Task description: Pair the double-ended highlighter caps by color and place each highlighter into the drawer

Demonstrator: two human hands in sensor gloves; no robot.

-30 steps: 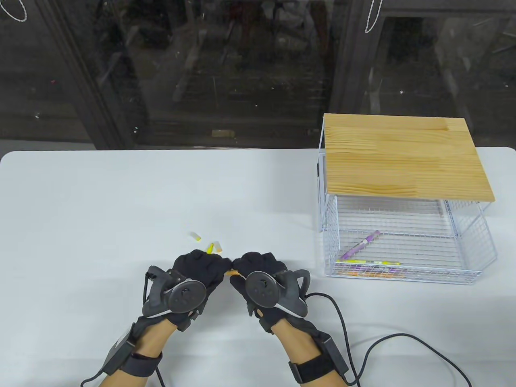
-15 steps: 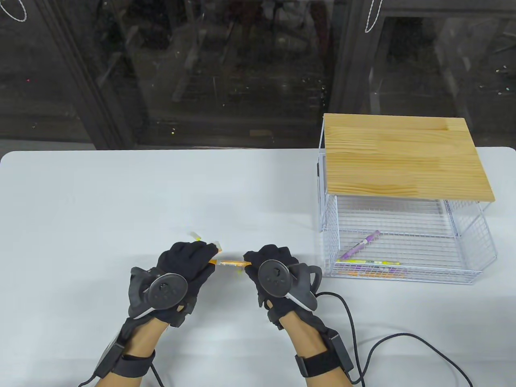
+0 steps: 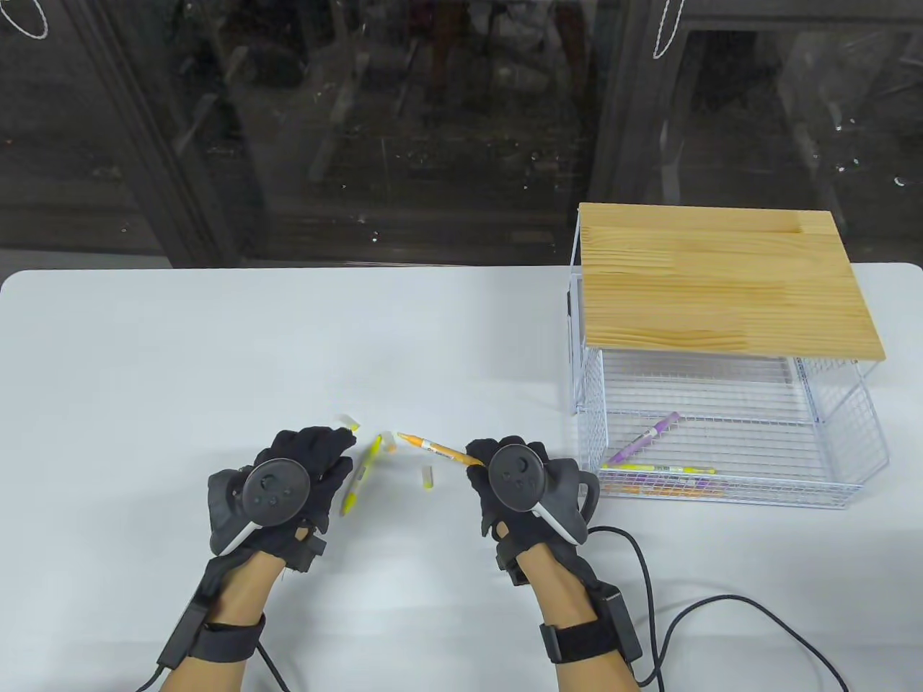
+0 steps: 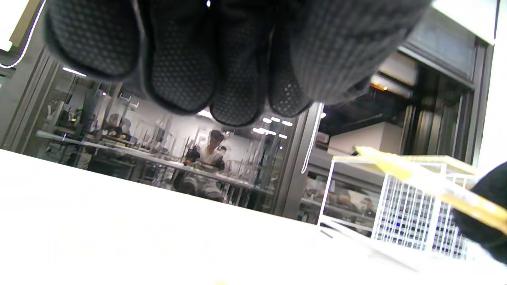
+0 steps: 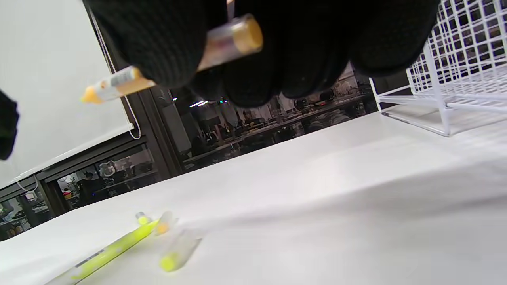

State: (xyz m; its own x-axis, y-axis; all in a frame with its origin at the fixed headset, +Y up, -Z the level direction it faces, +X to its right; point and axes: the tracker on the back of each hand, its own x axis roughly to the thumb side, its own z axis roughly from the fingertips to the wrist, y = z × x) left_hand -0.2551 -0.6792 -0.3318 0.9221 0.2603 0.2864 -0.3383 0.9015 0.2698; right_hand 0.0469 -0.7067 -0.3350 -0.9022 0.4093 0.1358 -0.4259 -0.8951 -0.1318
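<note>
Gripping the orange highlighter (image 3: 440, 450) near one end, the right hand (image 3: 515, 490) is holding it above the table (image 3: 180, 346), its fingers curled round the barrel, the free tip pointing left. The left hand (image 3: 288, 490) is hovering with fingers loosely bent, holding nothing, just beside the yellow highlighter (image 3: 358, 476) lying among loose caps (image 3: 427, 477). The wire drawer (image 3: 728, 490) is sitting pulled out, well right.

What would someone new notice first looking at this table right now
First, the two black-gloved hands at the near edge: the right hand holds an orange highlighter lifted and pointing left, while the left hand sits beside a yellow highlighter lying among loose caps. Next, at right, the white wire drawer under a wooden top, already holding highlighters.
</note>
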